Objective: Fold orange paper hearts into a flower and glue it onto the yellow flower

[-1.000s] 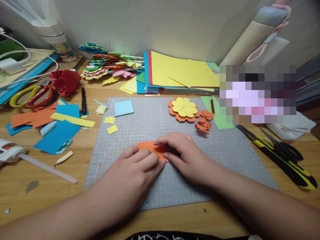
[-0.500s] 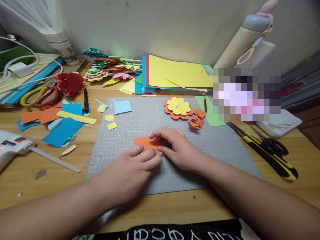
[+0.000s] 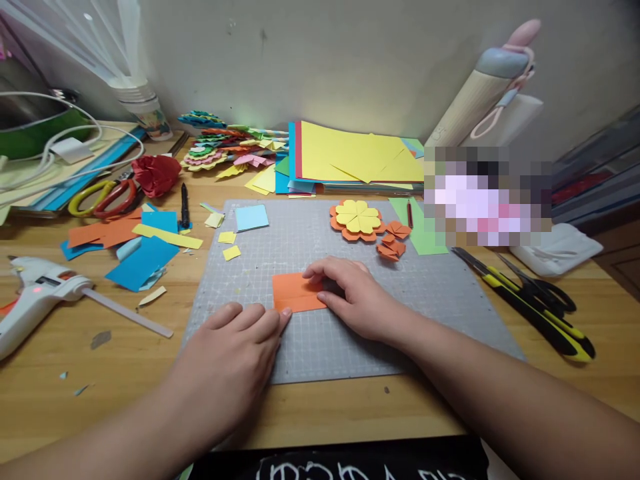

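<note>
A folded piece of orange paper (image 3: 295,293) lies flat on the grey cutting mat (image 3: 240,287), with a crease line along its length. My right hand (image 3: 350,293) grips its right end, the thumb at the lower edge and the curved fingers over the top. My left hand (image 3: 245,340) is closed, its thumb tip pressed at the paper's lower left corner; the undersides of its fingers are hidden. Further back on the mat sits a layered yellow and orange paper flower (image 3: 357,219), with two small orange folded pieces (image 3: 391,249) beside it.
At left are a glue gun (image 3: 47,290), blue and orange paper scraps (image 3: 143,263) and scissors (image 3: 103,198). A yellow-black utility knife (image 3: 535,310) and black scissors (image 3: 547,293) lie at right. Coloured sheets (image 3: 357,150) and paper flowers (image 3: 205,160) line the wall.
My left hand has slid left and down along the paper's lower edge to its corner, uncovering more of the orange paper. My right hand has stayed at the right end.
</note>
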Motion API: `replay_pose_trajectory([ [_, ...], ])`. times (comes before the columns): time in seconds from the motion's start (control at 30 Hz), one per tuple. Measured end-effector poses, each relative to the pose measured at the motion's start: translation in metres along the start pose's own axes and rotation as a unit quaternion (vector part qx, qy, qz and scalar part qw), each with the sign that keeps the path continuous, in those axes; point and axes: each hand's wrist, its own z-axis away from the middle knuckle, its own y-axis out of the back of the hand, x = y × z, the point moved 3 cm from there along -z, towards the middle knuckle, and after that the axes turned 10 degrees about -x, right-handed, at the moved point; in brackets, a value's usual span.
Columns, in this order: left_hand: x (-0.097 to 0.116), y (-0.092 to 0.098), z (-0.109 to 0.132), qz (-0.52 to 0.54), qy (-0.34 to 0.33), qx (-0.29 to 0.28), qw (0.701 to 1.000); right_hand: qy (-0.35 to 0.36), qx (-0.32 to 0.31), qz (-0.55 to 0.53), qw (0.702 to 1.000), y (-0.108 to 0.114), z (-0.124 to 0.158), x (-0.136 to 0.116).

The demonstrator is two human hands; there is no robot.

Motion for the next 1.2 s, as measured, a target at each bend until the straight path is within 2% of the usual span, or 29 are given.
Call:
replay_pose_trajectory([
  [0.23,-0.003,0.000,0.014,-0.010,0.008,-0.018,1.000,-0.001,-0.005,-0.002,1.000,0.001,0.000,0.000],
  [0.33,-0.009,0.005,0.010,0.051,0.033,-0.012,0.998,0.001,-0.009,0.001,1.000,0.001,0.001,-0.001],
  [0.43,-0.020,0.008,-0.002,0.139,0.092,-0.017,0.986,0.015,-0.014,0.018,1.000,0.001,0.001,-0.004],
  [0.5,-0.026,0.009,-0.012,0.183,0.107,-0.007,0.977,0.026,-0.019,0.037,0.999,0.001,0.002,-0.006],
  [0.7,-0.032,-0.003,-0.028,0.252,0.098,-0.026,0.962,0.044,-0.037,0.083,0.995,-0.001,0.005,-0.012],
  [0.83,-0.030,-0.009,-0.027,0.296,0.099,-0.004,0.950,0.061,-0.047,0.108,0.991,-0.004,0.005,-0.016],
  [0.97,-0.027,-0.012,-0.026,0.324,0.068,0.015,0.944,0.087,-0.075,0.122,0.986,-0.004,0.006,-0.020],
  [1.2,-0.030,-0.010,-0.023,0.290,0.063,0.053,0.954,0.039,-0.098,0.091,0.990,0.002,0.006,-0.020],
])
